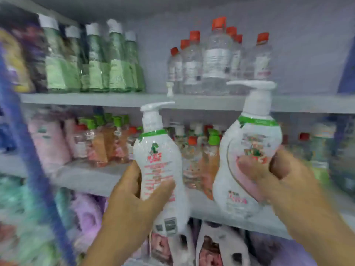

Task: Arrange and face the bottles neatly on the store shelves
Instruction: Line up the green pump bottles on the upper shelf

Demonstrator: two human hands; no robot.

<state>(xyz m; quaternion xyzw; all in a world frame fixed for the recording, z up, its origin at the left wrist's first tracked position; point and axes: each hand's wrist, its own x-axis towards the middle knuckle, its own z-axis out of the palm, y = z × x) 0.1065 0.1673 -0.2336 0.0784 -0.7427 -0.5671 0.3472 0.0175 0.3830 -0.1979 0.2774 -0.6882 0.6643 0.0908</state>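
My left hand grips a white pump bottle with a green neck band, its back label and barcode toward me. A second, rounder white pump bottle with a pink front label is held by my right hand, thumb across the label. Both bottles are upright in the air in front of the middle shelf. The picture is motion-blurred.
The upper shelf carries green glass bottles at left and clear red-capped bottles at right. Orange and pink bottles with green caps crowd the middle shelf. Pink packs stand at left, pouches below.
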